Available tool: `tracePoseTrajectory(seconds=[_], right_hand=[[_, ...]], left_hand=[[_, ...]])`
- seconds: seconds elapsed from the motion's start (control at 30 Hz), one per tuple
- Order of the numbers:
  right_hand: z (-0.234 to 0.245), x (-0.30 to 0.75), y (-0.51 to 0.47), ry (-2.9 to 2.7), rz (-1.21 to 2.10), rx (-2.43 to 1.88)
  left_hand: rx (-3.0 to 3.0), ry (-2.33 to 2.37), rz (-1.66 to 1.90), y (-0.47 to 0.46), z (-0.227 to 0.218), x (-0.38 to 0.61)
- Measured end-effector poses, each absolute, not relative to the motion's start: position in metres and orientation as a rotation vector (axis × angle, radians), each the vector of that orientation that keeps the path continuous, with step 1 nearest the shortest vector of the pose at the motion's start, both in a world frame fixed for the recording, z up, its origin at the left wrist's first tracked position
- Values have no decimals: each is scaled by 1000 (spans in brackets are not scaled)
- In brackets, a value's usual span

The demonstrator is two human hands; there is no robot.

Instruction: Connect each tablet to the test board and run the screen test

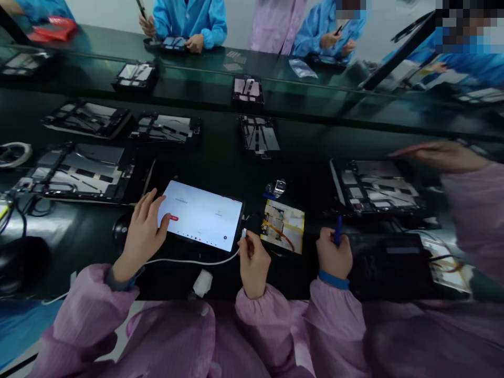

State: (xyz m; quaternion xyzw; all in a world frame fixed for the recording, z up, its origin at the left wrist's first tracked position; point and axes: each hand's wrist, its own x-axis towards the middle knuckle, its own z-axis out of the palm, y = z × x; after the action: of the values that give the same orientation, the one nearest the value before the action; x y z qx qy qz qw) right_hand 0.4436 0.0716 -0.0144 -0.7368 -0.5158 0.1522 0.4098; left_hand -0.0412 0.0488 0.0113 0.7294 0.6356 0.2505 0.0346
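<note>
**Black glossy surface, lit tablet near its front edge**

Left hand [144, 231] lies open on the tablet [205, 215], on the dark surface [299, 152]. Right hand [252, 260] pinches the white cable [189, 261] at the tablet's right edge. Opened tablet shells [378, 186] lie around, and blue-coated people [189, 21] work opposite.

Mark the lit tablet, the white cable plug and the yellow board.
lit tablet [205, 215], head view, middle of its bright screen.
white cable plug [244, 233], head view, tip by the tablet's edge.
yellow board [295, 227], head view, bare yellow right part.
</note>
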Motion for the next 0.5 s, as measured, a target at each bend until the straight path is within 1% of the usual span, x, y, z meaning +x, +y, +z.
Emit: tracePoseTrajectory(seconds=[0.07, 0.1, 0.27, 0.33, 0.5], right_hand=[[-13, 442, 69, -1237, 384, -1694], [-13, 442, 68, -1237, 360, -1701], [-17, 443, 65, -1204, 199, -1969], [-21, 446, 63, -1148, 241, -1967], [-29, 451, 56, -991, 470, -1689]], left_hand=[[2240, 1946, 749, 50, 12, -40], [2213, 1955, 736, 51, 10, -41], [2032, 1927, 657, 54, -3, -47], [2021, 1910, 647, 54, -4, -47], [2019, 1925, 623, 51, 2, -42]])
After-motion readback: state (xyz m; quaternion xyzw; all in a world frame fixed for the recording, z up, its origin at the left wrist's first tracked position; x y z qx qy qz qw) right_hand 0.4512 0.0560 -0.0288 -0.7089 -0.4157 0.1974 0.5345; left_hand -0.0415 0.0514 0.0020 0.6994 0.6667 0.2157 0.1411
